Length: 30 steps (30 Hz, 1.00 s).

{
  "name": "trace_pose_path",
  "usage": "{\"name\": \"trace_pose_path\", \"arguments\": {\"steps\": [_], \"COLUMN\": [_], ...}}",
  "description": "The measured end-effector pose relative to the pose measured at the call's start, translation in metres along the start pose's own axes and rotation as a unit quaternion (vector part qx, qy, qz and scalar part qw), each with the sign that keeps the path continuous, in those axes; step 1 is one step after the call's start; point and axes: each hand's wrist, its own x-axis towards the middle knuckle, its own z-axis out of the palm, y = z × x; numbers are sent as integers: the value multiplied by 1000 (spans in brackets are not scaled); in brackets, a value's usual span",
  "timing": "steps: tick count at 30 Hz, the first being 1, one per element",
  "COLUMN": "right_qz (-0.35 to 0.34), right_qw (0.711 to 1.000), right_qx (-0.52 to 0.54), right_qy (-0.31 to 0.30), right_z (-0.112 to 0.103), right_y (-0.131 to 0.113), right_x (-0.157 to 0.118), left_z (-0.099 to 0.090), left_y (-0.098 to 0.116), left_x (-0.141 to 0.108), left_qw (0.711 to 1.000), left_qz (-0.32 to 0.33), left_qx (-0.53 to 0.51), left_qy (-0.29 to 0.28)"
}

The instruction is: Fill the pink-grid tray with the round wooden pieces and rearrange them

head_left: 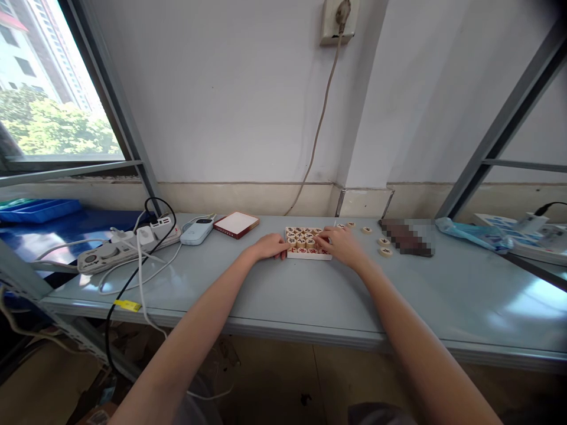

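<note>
A shallow white box [303, 256] holds rows of round, cream-coloured Chinese chess pieces [300, 242] marked with red and dark characters. At its left end, my left hand [270, 246] is closed on the box's edge, fingers curled down. Over the right end reaches my right hand [340, 243], its fingers closed on a chess piece among the others; the hand covers most of that piece. Several loose chess pieces [385, 252] lie on the grey tabletop to the right of my right hand.
A red-edged box lid [237, 224] lies left of the pieces. Beyond it are a light-blue device [197, 232] and a power strip [101, 257] with tangled cables. To the right sit a partly pixelated brown item [401, 236] and a blue plastic bag [472, 235].
</note>
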Motion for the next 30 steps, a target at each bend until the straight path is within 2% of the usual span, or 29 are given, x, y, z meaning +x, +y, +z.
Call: {"name": "trace_pose_path", "arguments": {"steps": [10,30], "right_qz": [-10,-4], "right_qw": [999,999], "right_qx": [42,53], "right_qy": [-5,-12], "right_z": [-2,-1], "right_y": [-3,2], "right_x": [-1,0], "left_z": [0,1], "left_y": [0,-2], "left_x": [0,1], "left_qw": [1000,1000], "left_qz": [-1,-9], "left_qx": [9,17], "left_qy": [1,4]}}
